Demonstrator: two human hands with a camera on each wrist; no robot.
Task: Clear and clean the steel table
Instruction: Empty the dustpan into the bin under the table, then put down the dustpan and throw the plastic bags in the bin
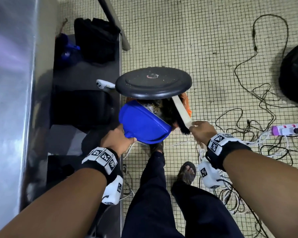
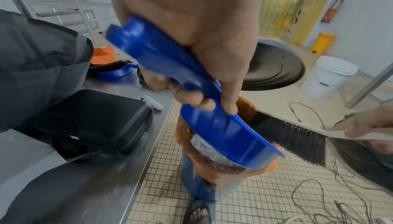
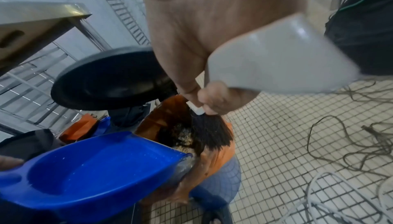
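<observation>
Now, left hand point(image 1: 116, 140): holds the blue dustpan point(image 1: 143, 123), tipped over the bin point(image 3: 214, 182).
Right hand point(image 1: 202, 133): holds the brush point(image 1: 181, 111), bristles over the bin.
Lid point(image 1: 153, 82): up, behind the bin.

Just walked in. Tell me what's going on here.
A person is emptying a blue dustpan into a bin lined with an orange bag, beside the steel table. The left hand grips the dustpan's handle and tips it over the bin mouth. The right hand holds a brush, bristles down in the bin. The black lid stands open, and crumbs lie inside the bin.
</observation>
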